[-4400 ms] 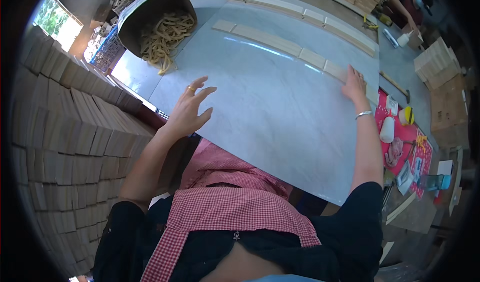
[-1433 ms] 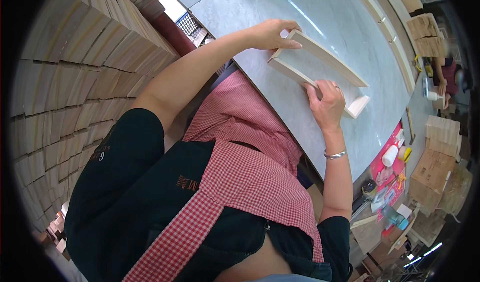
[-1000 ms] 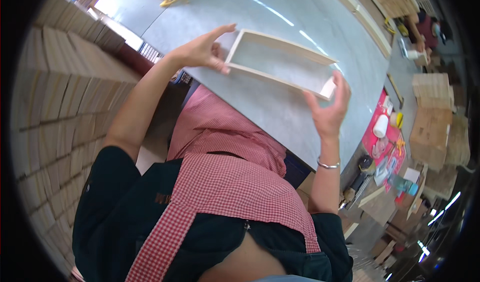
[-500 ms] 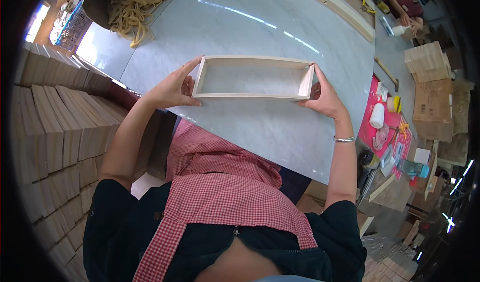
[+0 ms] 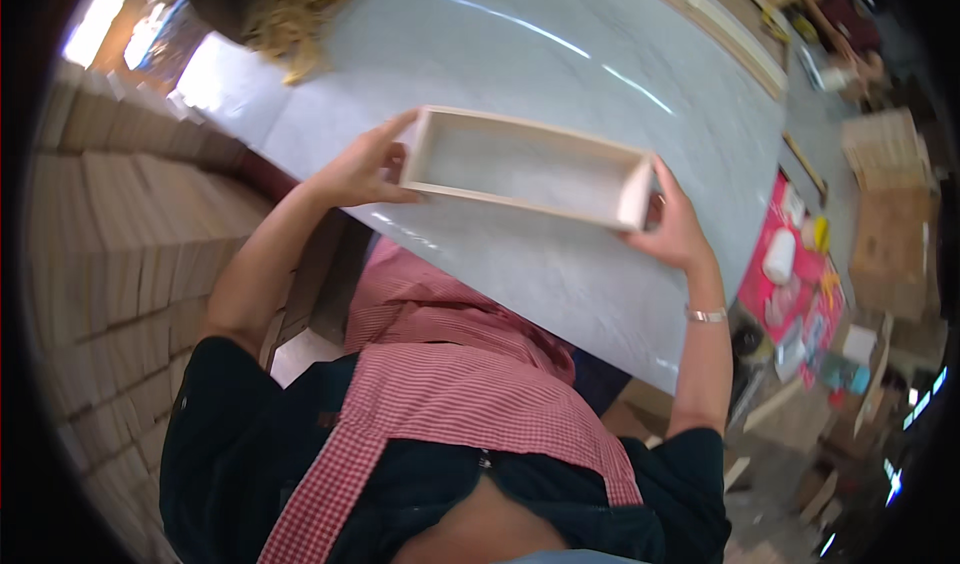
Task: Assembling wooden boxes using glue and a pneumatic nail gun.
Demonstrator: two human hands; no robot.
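Observation:
A long, narrow rectangular wooden frame (image 5: 520, 207) of pale wood is held level between my two hands, above a grey marbled tabletop (image 5: 520, 54). The tabletop shows through its open middle. My left hand (image 5: 372, 167) grips the short left end, thumb at the near corner and fingers at the far one. Round the right end, my right hand (image 5: 675, 219) is closed in the same way. The frame slants, its right end a little nearer to me than its left. Whether it touches the tabletop I cannot tell.
Tall stacks of wooden boards (image 5: 130, 234) stand at my left. A dark container with tan bands (image 5: 300, 14) sits at the far left. A hammer (image 5: 806, 164) and a pink mat (image 5: 762, 229) with a white bottle (image 5: 779, 256) lie rightward. Another person (image 5: 850, 24) works at the far right.
The whole view has turned and shifted. The frame, level across before, now slants down to the right in the picture, with both hands still on its ends.

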